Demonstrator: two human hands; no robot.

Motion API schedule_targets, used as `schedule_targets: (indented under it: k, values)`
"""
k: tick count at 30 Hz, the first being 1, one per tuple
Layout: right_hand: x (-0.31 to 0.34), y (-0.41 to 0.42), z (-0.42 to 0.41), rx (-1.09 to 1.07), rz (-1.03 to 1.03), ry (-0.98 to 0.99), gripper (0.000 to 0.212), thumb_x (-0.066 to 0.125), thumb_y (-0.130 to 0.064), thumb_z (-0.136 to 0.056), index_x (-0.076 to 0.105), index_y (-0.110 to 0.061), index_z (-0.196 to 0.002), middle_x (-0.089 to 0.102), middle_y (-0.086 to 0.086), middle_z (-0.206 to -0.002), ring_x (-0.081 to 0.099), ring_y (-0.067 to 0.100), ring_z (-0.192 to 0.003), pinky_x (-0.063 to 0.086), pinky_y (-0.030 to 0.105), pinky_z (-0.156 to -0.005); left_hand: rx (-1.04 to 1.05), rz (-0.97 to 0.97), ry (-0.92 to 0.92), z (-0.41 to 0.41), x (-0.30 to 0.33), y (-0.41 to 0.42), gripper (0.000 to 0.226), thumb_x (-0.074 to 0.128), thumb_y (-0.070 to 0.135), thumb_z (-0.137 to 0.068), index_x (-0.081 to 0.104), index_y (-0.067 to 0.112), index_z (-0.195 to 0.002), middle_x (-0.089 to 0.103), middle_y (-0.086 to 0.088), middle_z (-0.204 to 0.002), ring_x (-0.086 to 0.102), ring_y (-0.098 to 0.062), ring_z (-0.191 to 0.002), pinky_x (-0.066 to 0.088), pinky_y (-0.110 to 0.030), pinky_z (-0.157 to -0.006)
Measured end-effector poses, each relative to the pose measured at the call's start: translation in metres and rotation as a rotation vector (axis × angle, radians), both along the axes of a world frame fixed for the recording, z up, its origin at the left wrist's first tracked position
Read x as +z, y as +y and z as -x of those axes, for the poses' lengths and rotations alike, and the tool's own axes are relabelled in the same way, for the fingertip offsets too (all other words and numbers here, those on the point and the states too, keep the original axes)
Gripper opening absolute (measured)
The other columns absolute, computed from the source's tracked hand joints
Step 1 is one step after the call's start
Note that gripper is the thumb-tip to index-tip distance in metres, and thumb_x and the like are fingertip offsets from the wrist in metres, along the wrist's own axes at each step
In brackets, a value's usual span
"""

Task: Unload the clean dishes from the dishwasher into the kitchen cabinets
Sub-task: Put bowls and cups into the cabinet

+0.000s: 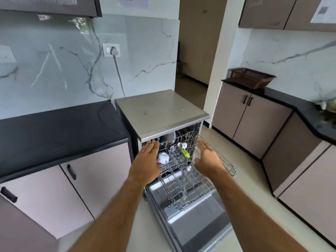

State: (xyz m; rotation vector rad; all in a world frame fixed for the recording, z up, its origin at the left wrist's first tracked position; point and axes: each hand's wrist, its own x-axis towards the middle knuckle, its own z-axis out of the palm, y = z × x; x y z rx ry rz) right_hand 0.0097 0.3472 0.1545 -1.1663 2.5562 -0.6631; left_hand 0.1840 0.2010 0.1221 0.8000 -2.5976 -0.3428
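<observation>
The dishwasher (161, 113) stands open with its door (190, 220) folded down. Its upper wire rack (189, 182) is pulled out over the door. In the rack lie a white flowered bowl (163, 157), a white cup (182, 145) and a green item (185, 153). Plates (171, 137) stand further back inside the machine. My left hand (147, 159) hovers flat over the rack's left side with straight fingers. My right hand (207, 159) is stretched out flat over the rack's right side. Neither hand holds anything.
Black countertops run on the left (54, 128) and on the right (291, 100), with closed beige cabinets (251, 115) beneath. A brown plastic basket (252, 78) sits on the right counter. Upper cabinets (272, 13) hang at top right. A doorway opens behind the dishwasher.
</observation>
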Motion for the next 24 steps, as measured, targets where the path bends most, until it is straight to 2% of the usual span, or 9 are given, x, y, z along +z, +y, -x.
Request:
schedule_targets:
  k: [5, 9, 13, 16, 21, 24]
  values:
    - [-0.034, 0.037, 0.032, 0.020, -0.032, -0.044, 0.086, 0.052, 0.001, -0.089, 0.009, -0.028, -0.157, 0.005, -0.001, -0.166, 0.042, 0.021, -0.138, 0.043, 0.040, -0.111, 0.010, -0.063, -0.068, 0.025, -0.033, 0.042, 0.089, 0.054, 0.001, -0.085, 0.005, 0.018, -0.157, 0.007, 0.001, -0.165, -0.001, -0.013, -0.151, 0.010, -0.033, -0.124]
    - [-0.053, 0.057, 0.058, 0.051, -0.070, -0.055, 0.082, 0.056, -0.005, -0.093, 0.009, -0.025, -0.158, 0.001, -0.004, -0.166, 0.049, 0.017, -0.129, 0.043, 0.022, -0.098, 0.017, -0.088, -0.137, 0.040, -0.053, 0.057, 0.088, 0.057, 0.008, -0.087, 0.005, 0.016, -0.157, 0.007, -0.001, -0.165, 0.000, -0.016, -0.152, 0.013, -0.037, -0.124]
    - [-0.074, 0.060, 0.080, 0.056, -0.082, -0.075, 0.076, 0.050, -0.003, -0.094, 0.011, -0.020, -0.158, 0.004, 0.002, -0.166, 0.029, 0.021, -0.146, 0.026, 0.025, -0.110, 0.008, -0.111, -0.192, 0.050, -0.068, 0.059, 0.090, 0.064, 0.015, -0.086, 0.009, 0.015, -0.157, 0.010, -0.001, -0.164, 0.004, -0.017, -0.152, 0.015, -0.036, -0.123]
    - [-0.087, 0.051, 0.092, 0.049, -0.087, -0.114, 0.079, 0.050, -0.001, -0.093, 0.010, -0.021, -0.158, 0.002, 0.000, -0.166, 0.026, 0.021, -0.147, 0.027, 0.027, -0.111, 0.026, -0.127, -0.209, 0.058, -0.078, 0.051, 0.090, 0.065, 0.015, -0.086, 0.010, 0.017, -0.157, 0.014, 0.000, -0.164, 0.006, -0.017, -0.152, 0.019, -0.036, -0.123]
    - [-0.105, 0.021, 0.116, 0.076, -0.140, -0.136, 0.079, 0.043, 0.001, -0.093, 0.006, -0.020, -0.159, -0.003, -0.003, -0.166, 0.019, 0.020, -0.150, 0.022, 0.026, -0.113, 0.043, -0.184, -0.226, 0.080, -0.094, 0.023, 0.090, 0.062, 0.010, -0.087, 0.007, 0.018, -0.158, 0.009, 0.002, -0.164, 0.002, -0.016, -0.152, 0.017, -0.035, -0.123]
    - [-0.115, -0.010, 0.141, 0.053, -0.134, -0.154, 0.079, 0.047, 0.003, -0.091, 0.012, -0.022, -0.158, 0.003, -0.001, -0.166, 0.022, 0.023, -0.149, 0.021, 0.033, -0.117, 0.032, -0.192, -0.238, 0.100, -0.106, -0.007, 0.089, 0.058, 0.009, -0.087, 0.004, 0.018, -0.158, 0.006, 0.001, -0.165, 0.000, -0.015, -0.152, 0.014, -0.034, -0.123]
